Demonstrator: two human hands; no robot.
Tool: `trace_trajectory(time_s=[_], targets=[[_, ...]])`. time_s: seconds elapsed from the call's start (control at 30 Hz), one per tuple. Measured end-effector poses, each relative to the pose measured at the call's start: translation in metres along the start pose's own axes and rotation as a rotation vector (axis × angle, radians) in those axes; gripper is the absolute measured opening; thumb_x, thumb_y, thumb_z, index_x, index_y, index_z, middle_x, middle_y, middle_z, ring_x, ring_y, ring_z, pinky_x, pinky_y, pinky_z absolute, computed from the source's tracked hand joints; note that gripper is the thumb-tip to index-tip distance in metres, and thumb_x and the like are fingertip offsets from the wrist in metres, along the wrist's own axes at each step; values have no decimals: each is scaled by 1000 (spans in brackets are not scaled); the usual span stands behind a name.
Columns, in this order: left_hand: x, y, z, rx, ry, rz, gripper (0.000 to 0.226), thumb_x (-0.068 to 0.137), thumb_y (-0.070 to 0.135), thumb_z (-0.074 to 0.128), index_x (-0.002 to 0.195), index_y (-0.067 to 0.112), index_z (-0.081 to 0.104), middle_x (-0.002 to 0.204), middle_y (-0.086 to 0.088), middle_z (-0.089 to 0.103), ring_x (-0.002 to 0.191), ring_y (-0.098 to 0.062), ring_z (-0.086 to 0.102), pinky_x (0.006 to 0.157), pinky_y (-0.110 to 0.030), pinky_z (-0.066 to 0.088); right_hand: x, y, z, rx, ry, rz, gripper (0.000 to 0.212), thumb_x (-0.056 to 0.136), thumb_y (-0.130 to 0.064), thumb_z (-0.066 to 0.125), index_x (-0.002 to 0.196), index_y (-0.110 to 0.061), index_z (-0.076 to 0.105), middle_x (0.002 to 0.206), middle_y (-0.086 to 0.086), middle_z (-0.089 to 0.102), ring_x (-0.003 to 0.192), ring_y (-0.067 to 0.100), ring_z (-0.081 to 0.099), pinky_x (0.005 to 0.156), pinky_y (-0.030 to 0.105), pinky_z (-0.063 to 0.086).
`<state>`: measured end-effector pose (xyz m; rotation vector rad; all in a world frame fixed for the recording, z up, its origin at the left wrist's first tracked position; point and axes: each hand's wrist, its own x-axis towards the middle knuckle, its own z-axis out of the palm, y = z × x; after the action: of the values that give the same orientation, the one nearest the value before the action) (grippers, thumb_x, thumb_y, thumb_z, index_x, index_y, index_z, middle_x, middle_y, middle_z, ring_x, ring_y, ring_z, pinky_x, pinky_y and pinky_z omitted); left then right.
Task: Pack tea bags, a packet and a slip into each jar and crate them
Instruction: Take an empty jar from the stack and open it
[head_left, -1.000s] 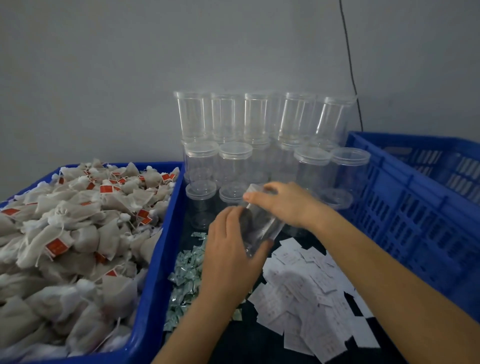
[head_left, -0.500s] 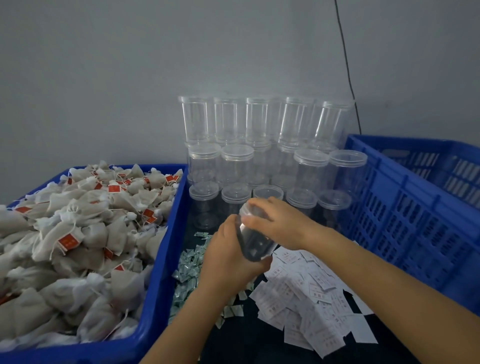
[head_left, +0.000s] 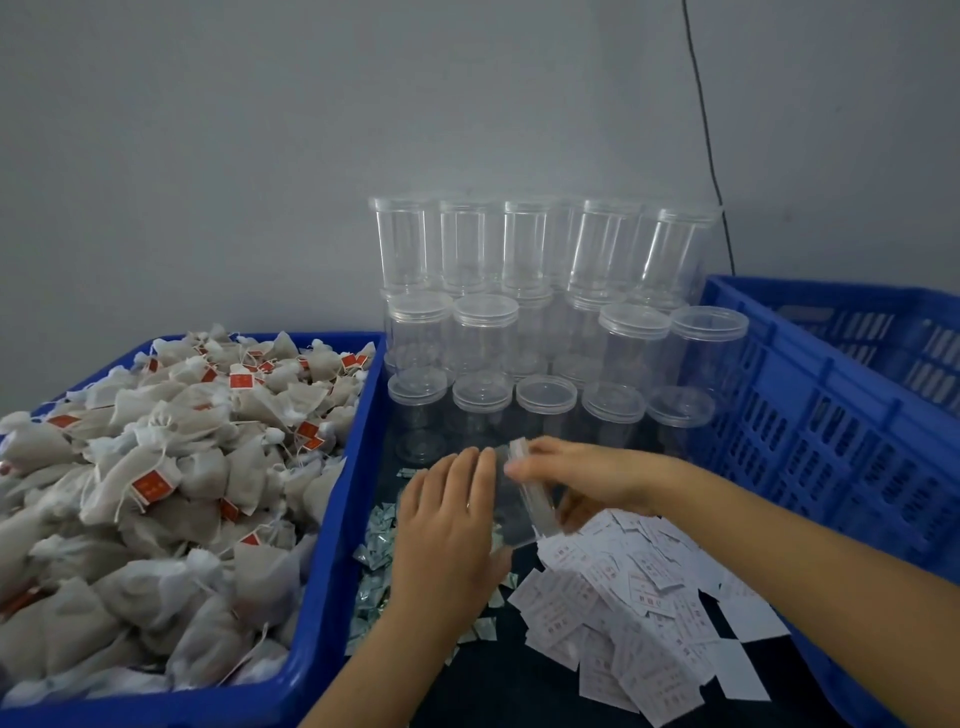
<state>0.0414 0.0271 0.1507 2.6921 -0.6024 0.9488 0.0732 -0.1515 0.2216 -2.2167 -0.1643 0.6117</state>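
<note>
Opening an empty jar before filling. The left hand (head_left: 447, 525) wraps its fingers (head_left: 470, 480) round the body of a clear jar (head_left: 511, 512), which is tilted with its mouth up and to the right, just above the dark table (head_left: 493, 686). The right hand (head_left: 576, 475) closes thumb and fingers on the jar's lid (head_left: 524, 467); motion blur hides whether the lid is still seated or already lifting. The step in hand appears to be removal of the lid. To do it well, the left hand should grip low on the body and hold it from turning, while the right hand works at the lid's rim alone, so that the thin wall is not squeezed out of round and the lid is not jammed. The loose lid is best kept in the right hand or set down where it cannot be buried. Supplies lie close: tea bags (head_left: 171, 467) heaped in the blue bin (head_left: 337, 519) to the left, small packets (head_left: 376, 551) strewn beside the left hand, paper slips (head_left: 623, 587) piled under the right forearm. More lidded jars (head_left: 519, 322) are stacked behind, and the blue crate (head_left: 810, 426) stands to the right; nothing packed is visible in it from this angle.
</note>
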Motion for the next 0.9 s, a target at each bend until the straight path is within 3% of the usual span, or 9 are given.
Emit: trace_trajectory(time_s=[0.1,0.2,0.27,0.33,0.47,0.6,0.73,0.8,0.9], targets=[[-2,-4,0,-83,-24,-33,91,47,41,88,124,3,57,118,-9,63,106,-28,63,89,-41,49,-5,9,-5,-318,16,-273,103,72,-43,85,144,-57,12,149,-18,23,132,5,38,103,25,43],[-2,-4,0,-75,-8,-25,91,47,41,88,125,4,57,120,-9,62,108,-28,62,91,-41,49,-3,11,-1,-167,0,-217,118,61,-78,73,138,-71,-16,161,-23,-1,146,14,25,105,31,39],[-2,-3,1,-50,1,20,89,48,40,88,124,5,58,121,-9,63,109,-28,62,92,-44,49,0,7,2,87,14,-19,116,54,-93,54,153,-45,16,157,3,33,120,28,62,81,31,57],[-3,-2,2,-49,4,42,88,48,38,89,124,5,59,121,-10,63,110,-29,62,92,-46,51,2,3,3,182,18,85,86,60,-87,53,122,-28,57,121,8,63,86,25,75,67,28,59],[-5,-3,3,-99,-14,25,88,51,42,87,126,6,57,122,-7,62,110,-27,61,93,-41,48,1,6,5,43,96,-76,39,87,-56,65,117,-33,53,111,-5,63,90,14,70,72,26,60],[-6,-6,3,-304,-97,-37,91,60,46,78,137,12,43,131,1,52,118,-15,50,99,-30,36,-8,1,-3,-252,75,-262,65,81,-38,80,133,-44,41,125,-15,50,110,3,56,91,26,55],[-4,-4,-4,-698,-281,-136,86,58,52,78,121,61,20,118,33,41,107,17,39,92,-14,39,-21,-7,-15,-416,-51,-365,76,72,-31,84,127,-61,41,131,-22,41,120,-1,47,98,29,52],[-2,-4,-9,-891,-391,-193,84,56,49,82,118,63,28,117,32,48,109,11,48,92,-20,46,-25,-11,-22,-455,-137,-391,77,68,-31,81,127,-63,42,133,-25,39,123,-2,45,101,33,51],[0,-9,-12,-1265,-621,-220,80,60,37,83,129,39,42,121,8,61,110,-11,61,95,-38,50,-28,-19,-33,-348,-303,-426,75,65,-29,78,128,-55,47,131,-20,46,123,9,52,102,42,51]])
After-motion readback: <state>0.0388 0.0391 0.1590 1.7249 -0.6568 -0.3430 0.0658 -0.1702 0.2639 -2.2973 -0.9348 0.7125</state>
